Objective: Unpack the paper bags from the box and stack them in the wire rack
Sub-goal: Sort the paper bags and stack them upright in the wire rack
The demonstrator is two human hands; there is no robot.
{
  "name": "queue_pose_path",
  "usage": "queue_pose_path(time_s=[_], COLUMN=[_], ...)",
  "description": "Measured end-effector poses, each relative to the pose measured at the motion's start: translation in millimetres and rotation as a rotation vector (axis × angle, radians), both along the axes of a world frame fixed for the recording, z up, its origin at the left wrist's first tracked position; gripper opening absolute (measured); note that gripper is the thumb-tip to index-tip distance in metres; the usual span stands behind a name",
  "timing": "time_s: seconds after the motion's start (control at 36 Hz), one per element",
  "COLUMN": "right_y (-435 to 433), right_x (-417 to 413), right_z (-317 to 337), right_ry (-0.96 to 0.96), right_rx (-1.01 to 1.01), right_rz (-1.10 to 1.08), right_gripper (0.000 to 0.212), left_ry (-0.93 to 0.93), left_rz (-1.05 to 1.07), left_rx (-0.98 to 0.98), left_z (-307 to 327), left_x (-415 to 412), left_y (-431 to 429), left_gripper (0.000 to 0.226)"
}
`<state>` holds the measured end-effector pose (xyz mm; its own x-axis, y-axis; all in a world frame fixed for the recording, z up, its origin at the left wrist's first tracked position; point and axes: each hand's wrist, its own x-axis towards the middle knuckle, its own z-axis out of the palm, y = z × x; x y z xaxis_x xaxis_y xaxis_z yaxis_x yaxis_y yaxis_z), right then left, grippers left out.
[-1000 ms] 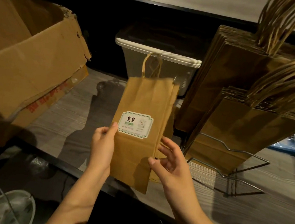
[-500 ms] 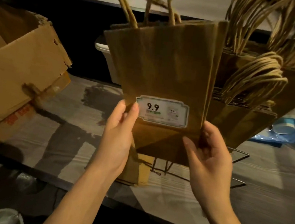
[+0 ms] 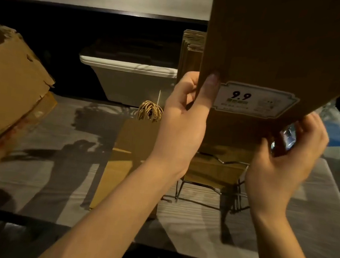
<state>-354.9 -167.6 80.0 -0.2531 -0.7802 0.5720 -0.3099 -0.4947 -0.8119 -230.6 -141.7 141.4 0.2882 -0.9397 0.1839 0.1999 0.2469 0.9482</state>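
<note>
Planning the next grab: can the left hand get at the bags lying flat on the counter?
Probably not yet: the left hand grips the labelled bag. Freed, likely yes: the flat bags lie uncovered just below it.

Two hands [image 3: 181,119] [image 3: 284,163]; one box [image 3: 10,89]; one wire rack [image 3: 233,162]; one tub [image 3: 132,82].

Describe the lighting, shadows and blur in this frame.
Head view: dim, warm light; hard shadows cross the counter; the raised paper bag fills the upper right, its 9.9 label legible but fine print smeared; the right hand looks motion-blurred.
</note>
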Motion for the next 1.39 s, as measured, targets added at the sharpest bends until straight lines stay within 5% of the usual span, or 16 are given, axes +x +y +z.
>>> queue_pose_path(time_s=[0.11,0.22,0.36,0.5,0.72,1.11,1.39], right_y=[-8,-10,-6,-4,-10,8,41], right_x=[-5,-11,-14,-15,-8,4,31], right_z=[-6,-24,-49,-50,-37,-34,-40], right_ry=[0.055,0.106,0.027,-0.082,-0.037,-0.124,0.147], right_rx=[-0.026,0.019,0.121,0.231,0.311,0.225,0.027], right_rz=[-0.073,-0.100,-0.024,0.085,0.247,0.181,0.183], right_gripper=[0.053,0.052,0.052,0.062,0.069,0.088,0.081], left_ry=[0.003,0.028,-0.076,0.005,-0.190,-0.252,-0.204], left_rz=[0.038,0.098,0.165,0.099,-0.062,-0.120,0.005], left_rx=[-0.005,0.063,0.199,0.278,0.342,0.348,0.523], left_z=[-5,-24,-55,-71,-69,-64,-83], left_x=[-2,0,0,-1,-5,-1,32], left_y=[-8,-12,-7,-2,-1,5,19], left_gripper=[0.018,0.048,0.014,0.035,0.054,0.060,0.055])
